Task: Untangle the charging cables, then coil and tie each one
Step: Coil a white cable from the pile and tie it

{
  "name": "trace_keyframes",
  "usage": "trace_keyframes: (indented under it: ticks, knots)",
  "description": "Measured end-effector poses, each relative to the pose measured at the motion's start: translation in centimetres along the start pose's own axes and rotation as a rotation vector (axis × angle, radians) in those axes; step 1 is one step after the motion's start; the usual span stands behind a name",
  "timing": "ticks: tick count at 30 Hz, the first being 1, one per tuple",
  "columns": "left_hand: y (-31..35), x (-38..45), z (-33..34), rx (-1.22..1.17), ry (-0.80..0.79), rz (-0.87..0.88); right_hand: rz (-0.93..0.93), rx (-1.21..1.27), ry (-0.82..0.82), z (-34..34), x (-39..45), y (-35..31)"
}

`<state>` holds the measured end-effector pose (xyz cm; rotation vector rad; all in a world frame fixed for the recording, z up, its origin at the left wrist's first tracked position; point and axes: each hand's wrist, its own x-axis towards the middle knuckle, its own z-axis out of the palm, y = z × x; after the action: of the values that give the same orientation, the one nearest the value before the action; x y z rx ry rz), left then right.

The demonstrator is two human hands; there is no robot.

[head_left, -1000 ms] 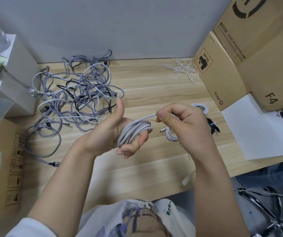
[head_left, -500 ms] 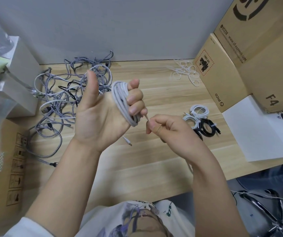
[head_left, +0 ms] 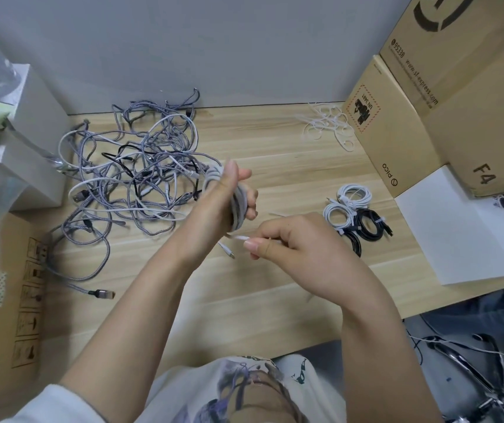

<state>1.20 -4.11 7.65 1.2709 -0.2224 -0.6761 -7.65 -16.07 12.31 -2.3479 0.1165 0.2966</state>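
A grey braided cable (head_left: 239, 206) is wound in several loops around the fingers of my left hand (head_left: 229, 196), which is raised over the middle of the wooden desk (head_left: 275, 166). My right hand (head_left: 290, 242) sits just right of and below it and pinches the cable's loose white end (head_left: 240, 238). A small connector (head_left: 229, 253) dangles under the two hands. A tangled heap of grey, white and black cables (head_left: 140, 175) lies on the desk at the left. Several coiled and tied white and black cables (head_left: 356, 213) lie at the right.
White cable ties (head_left: 327, 123) lie scattered at the back right. Cardboard boxes (head_left: 427, 96) stand at the right, with a white sheet (head_left: 458, 230) below them. Grey boxes (head_left: 34, 141) and a cardboard box (head_left: 9, 300) line the left. A loose plug (head_left: 102, 294) lies front left.
My left hand has turned over, from palm facing me to back facing me, and dropped lower with the coil. My right hand has moved right and down, still pinching the loose end.
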Motion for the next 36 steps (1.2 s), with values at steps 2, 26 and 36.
trace_keyframes:
  ticks: [2, 26, 36]
  knots:
    - [-0.7, -0.2, -0.3, 0.166, -0.026, 0.000, -0.026, 0.028, 0.050, -0.2, -0.1, 0.3]
    - [1.0, -0.7, -1.3, -0.115, -0.255, -0.112, -0.042, 0.752, 0.533, -2.0, -0.3, -1.2]
    - [-1.7, 3.5, -1.6, -0.228, 0.338, -0.229, -0.127, 0.667, 0.414, -1.1, -0.6, -0.9]
